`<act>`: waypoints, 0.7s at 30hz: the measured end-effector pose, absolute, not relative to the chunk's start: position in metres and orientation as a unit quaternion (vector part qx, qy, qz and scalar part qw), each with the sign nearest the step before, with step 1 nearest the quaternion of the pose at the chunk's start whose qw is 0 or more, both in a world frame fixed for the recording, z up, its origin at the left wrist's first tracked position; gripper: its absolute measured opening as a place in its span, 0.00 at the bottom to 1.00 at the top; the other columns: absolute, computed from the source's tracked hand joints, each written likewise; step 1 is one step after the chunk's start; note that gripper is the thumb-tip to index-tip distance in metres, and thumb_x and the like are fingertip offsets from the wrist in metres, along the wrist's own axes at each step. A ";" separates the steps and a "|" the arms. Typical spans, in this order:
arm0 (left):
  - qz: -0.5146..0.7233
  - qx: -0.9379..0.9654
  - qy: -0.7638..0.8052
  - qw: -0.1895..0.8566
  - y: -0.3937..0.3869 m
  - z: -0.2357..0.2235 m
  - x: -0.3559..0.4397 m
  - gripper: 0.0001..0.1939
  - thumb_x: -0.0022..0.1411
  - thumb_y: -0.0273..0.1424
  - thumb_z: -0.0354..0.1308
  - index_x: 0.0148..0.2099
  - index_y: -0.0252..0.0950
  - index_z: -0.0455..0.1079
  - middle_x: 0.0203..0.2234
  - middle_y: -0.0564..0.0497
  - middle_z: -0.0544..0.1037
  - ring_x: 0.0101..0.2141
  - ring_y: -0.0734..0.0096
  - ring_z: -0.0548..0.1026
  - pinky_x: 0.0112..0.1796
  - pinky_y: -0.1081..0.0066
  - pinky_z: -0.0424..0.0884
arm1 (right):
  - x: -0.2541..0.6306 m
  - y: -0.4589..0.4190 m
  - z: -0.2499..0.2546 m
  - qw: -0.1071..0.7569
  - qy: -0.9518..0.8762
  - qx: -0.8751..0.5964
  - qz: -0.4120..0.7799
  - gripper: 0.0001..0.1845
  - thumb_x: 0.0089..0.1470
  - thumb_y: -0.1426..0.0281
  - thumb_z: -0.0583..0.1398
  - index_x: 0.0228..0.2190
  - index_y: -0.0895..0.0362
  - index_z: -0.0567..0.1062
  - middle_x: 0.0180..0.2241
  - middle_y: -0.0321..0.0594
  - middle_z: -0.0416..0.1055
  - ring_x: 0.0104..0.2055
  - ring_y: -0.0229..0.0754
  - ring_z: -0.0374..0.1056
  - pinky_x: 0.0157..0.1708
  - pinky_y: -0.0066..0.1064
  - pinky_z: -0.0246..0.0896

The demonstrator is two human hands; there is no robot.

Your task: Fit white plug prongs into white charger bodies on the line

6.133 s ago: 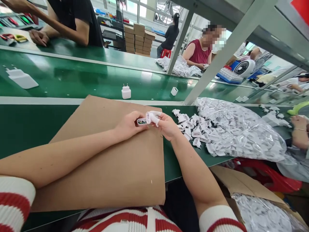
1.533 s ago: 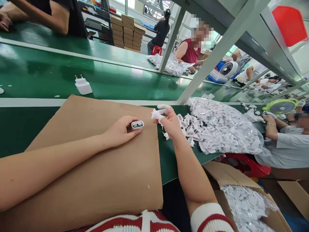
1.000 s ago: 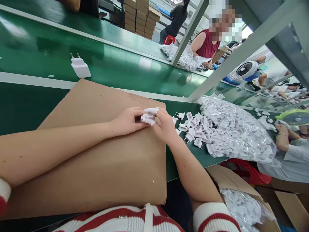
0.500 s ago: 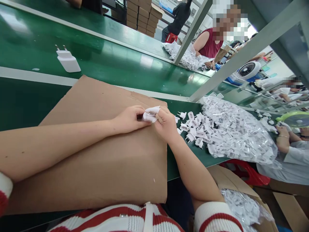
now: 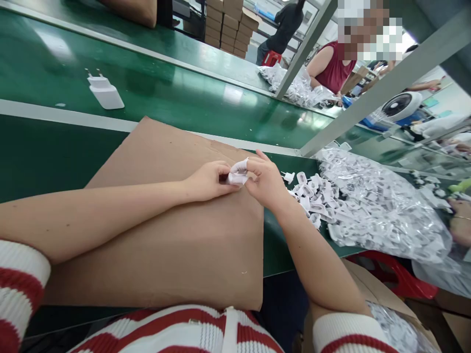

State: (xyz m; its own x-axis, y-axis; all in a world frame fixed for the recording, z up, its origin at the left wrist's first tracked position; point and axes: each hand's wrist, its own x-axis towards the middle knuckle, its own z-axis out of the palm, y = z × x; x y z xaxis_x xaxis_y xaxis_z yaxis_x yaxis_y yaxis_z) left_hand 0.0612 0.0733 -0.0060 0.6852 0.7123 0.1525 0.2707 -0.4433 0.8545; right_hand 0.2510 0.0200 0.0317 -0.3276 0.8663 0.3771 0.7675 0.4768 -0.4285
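Over the cardboard sheet (image 5: 176,235), my two hands meet at a small white plastic piece (image 5: 236,180), apparently a plug housing. My left hand (image 5: 209,181) pinches its left side between thumb and fingers. From the right, my right hand (image 5: 268,184) closes thumb and index finger on the same piece, the other fingers raised. A white cover wraps the right index fingertip (image 5: 241,165). Most of the piece is hidden by the fingers. Just right of my right hand lies a pile of loose white plug parts (image 5: 318,196).
A white two-pin charger (image 5: 106,93) lies on the green conveyor (image 5: 165,93). Clear plastic bags of white parts (image 5: 382,206) stand to the right, beside a metal post (image 5: 312,135). Below are a red stool (image 5: 401,274) and an open carton. Co-workers sit across and at right.
My right hand's outer fingers have lifted and spread, while both hands stay at the white piece. The view has shifted slightly, so most things appear farther right.
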 end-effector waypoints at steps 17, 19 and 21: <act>0.259 0.800 0.291 0.457 0.073 -0.010 0.063 0.12 0.58 0.40 0.65 0.35 0.36 0.75 0.35 0.49 0.75 0.37 0.63 0.74 0.36 0.67 0.70 | 0.243 0.024 0.052 0.252 -0.823 -0.500 0.096 0.13 0.44 0.80 0.56 0.27 0.51 0.74 0.26 0.30 0.71 0.30 0.41 0.69 0.71 0.60 0.40; 0.258 0.802 0.297 0.450 0.073 -0.009 0.063 0.13 0.59 0.41 0.64 0.34 0.36 0.74 0.34 0.49 0.75 0.36 0.63 0.74 0.35 0.67 0.69 | 0.242 0.022 0.050 0.267 -0.823 -0.494 0.090 0.13 0.46 0.80 0.56 0.27 0.49 0.73 0.24 0.30 0.69 0.30 0.41 0.69 0.73 0.58 0.37; 0.256 0.804 0.302 0.445 0.072 -0.008 0.063 0.13 0.58 0.42 0.64 0.33 0.36 0.73 0.33 0.49 0.74 0.35 0.63 0.73 0.34 0.67 0.68 | 0.242 0.020 0.047 0.275 -0.819 -0.495 0.092 0.12 0.47 0.79 0.56 0.28 0.49 0.74 0.25 0.30 0.68 0.30 0.41 0.68 0.73 0.57 0.38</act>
State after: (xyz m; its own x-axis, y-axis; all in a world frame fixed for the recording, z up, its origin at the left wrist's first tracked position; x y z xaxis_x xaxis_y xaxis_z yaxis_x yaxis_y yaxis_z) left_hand 0.0632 0.0723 -0.0082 0.6872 0.7125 0.1420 0.2577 -0.4218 0.8693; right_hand 0.2420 0.0201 0.0469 -0.3582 0.8620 0.3587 0.7604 0.4923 -0.4236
